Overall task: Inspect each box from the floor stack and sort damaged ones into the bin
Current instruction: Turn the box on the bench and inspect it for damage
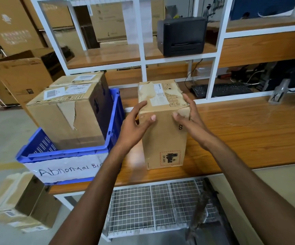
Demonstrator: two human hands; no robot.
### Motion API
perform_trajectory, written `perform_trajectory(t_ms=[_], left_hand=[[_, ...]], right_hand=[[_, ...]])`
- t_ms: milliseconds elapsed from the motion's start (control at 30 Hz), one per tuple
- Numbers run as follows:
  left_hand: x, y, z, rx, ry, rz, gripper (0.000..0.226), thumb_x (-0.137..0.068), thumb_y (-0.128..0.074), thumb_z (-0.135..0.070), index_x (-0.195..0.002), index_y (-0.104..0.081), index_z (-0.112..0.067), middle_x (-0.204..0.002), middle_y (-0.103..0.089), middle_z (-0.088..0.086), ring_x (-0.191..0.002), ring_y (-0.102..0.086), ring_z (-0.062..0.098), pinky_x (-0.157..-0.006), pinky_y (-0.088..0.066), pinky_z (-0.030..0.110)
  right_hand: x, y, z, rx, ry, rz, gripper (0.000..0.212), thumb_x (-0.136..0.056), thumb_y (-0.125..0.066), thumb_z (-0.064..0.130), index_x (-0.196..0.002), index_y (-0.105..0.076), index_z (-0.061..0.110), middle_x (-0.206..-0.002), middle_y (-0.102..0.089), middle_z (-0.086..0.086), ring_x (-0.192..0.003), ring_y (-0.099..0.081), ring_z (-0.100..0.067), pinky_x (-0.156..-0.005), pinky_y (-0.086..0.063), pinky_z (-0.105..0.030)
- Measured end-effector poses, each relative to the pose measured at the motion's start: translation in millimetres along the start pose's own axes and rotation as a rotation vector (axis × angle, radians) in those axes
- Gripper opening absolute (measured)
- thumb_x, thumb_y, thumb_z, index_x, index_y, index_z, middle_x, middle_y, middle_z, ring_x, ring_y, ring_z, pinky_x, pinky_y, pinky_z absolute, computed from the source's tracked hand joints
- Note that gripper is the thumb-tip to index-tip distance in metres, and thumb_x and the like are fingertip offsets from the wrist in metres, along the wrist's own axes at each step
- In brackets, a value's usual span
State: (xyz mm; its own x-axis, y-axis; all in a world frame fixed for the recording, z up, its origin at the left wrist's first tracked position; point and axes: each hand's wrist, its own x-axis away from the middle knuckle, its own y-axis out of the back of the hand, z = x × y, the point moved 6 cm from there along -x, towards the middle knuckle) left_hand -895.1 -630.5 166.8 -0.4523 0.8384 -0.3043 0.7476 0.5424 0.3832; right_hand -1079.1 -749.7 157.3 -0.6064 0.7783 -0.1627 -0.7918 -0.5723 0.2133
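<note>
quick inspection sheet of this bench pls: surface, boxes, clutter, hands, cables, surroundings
surface: wooden bench, glossy, carries the bin and one box
job's things: upright box stands on the bench, top tape wrinkled and peeling; blue bin marked "Abnormal" at the bench's left end holds two boxes, the front box with torn tape; floor boxes lower left
clutter: keyboard behind the frame, black printer on a shelf
grippers: left hand and right hand flank the upright box's top, fingers fairly straight, touching it
cables: black cable drops from the printer shelf; wire tangle farther right
surroundings: white shelf frame, large cartons at left, wire mesh rack under the bench
</note>
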Motion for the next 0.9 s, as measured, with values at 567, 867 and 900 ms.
perform_trajectory(t_ms=[567,867,900], left_hand=[[-43.0,34.1,-44.7,-0.209,0.056,-0.267,0.060,-0.088,-0.069,-0.072,-0.133,-0.061,-0.034,-0.122,-0.070,-0.015,-0.111,-0.066,0.009,-0.089,-0.056,0.034],[-31.5,7.5,7.3,-0.106,0.181,-0.144,0.092,-0.076,-0.066,-0.088,-0.145,-0.046,-0.030,-0.125,-0.065,-0.018,-0.115,-0.068,0.012,-0.098,-0.058,0.042],[-31.3,6.3,3.6,-0.124,0.182,-0.157,0.088,-0.080,-0.063,-0.086,-0.146,-0.045,-0.029,-0.122,-0.063,-0.018,-0.114,-0.067,0.013,-0.098,-0.057,0.042]], right_hand=[[-46.2,15.1,61.8,0.379,0.054,-0.293,0.055,-0.098,-0.059,0.063,-0.144,-0.045,0.036,-0.126,-0.059,0.013,-0.115,-0.059,-0.015,-0.088,-0.050,-0.038],[-44.4,-6.7,24.8,0.298,-0.069,-0.194,0.061,-0.094,-0.068,0.059,-0.140,-0.046,0.024,-0.115,-0.062,0.014,-0.116,-0.065,-0.022,-0.098,-0.052,-0.043],[-44.3,-7.2,25.7,0.300,-0.064,-0.204,0.060,-0.095,-0.068,0.058,-0.139,-0.047,0.024,-0.113,-0.061,0.015,-0.116,-0.064,-0.022,-0.099,-0.052,-0.043]])
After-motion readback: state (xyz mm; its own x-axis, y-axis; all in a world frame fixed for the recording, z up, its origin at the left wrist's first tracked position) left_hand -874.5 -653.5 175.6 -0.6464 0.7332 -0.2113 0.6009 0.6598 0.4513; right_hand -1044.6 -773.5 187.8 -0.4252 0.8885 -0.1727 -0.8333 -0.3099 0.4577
